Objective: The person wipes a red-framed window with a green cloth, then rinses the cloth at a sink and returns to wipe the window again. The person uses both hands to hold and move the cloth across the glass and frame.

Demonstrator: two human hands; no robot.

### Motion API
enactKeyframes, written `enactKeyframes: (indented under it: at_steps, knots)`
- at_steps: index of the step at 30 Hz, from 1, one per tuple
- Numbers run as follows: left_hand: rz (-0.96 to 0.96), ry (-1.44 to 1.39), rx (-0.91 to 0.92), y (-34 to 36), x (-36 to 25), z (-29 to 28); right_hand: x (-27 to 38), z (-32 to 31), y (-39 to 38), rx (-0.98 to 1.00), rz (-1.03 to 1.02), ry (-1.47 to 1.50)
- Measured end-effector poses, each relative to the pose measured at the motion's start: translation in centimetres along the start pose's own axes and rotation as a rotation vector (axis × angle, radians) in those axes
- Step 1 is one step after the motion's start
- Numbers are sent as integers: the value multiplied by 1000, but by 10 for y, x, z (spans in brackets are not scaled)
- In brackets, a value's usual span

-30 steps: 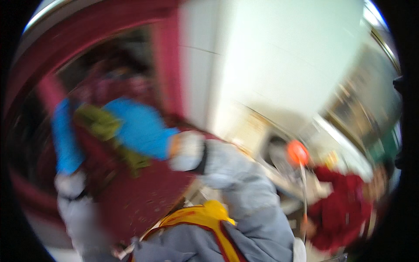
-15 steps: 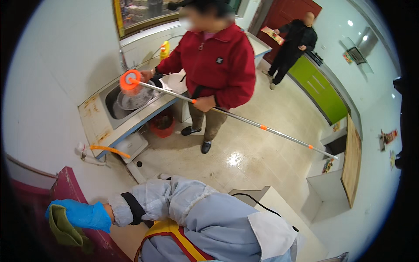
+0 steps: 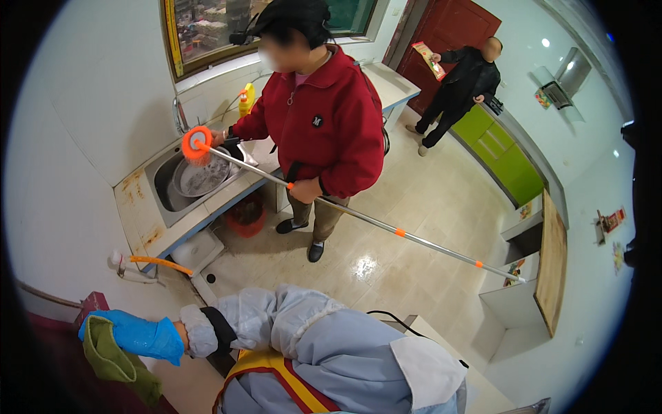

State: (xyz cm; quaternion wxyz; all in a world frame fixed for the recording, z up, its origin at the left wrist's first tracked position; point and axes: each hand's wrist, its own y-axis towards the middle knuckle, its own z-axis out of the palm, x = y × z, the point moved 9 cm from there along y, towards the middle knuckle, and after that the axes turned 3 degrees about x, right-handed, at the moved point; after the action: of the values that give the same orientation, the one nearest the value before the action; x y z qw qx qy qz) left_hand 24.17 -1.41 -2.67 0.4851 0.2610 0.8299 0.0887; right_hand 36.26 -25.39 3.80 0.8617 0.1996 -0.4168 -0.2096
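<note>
A blue-gloved hand [image 3: 138, 336], apparently the left, grips a green cloth [image 3: 114, 359] against a dark red surface [image 3: 62, 372] at lower left. It has dropped from higher up a second ago, suggesting downward wiping. The other hand is unseen.
</note>
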Motion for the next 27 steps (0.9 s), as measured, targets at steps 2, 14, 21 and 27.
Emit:
enactKeyframes:
  at_steps: [2, 14, 21, 27]
  knots:
    - [-15, 17, -3, 0, 3, 3, 3, -5, 2, -1, -9, -30]
    - [-49, 72, -25, -3, 16, 0, 4, -32, 1, -58, -73, 6]
    - [-79, 126, -156, -25, 27, -67, -19, -35, 11, -54, 92, 83]
    - [-78, 179, -306, -37, 21, -137, 55, -27, 3, 28, -216, 34]
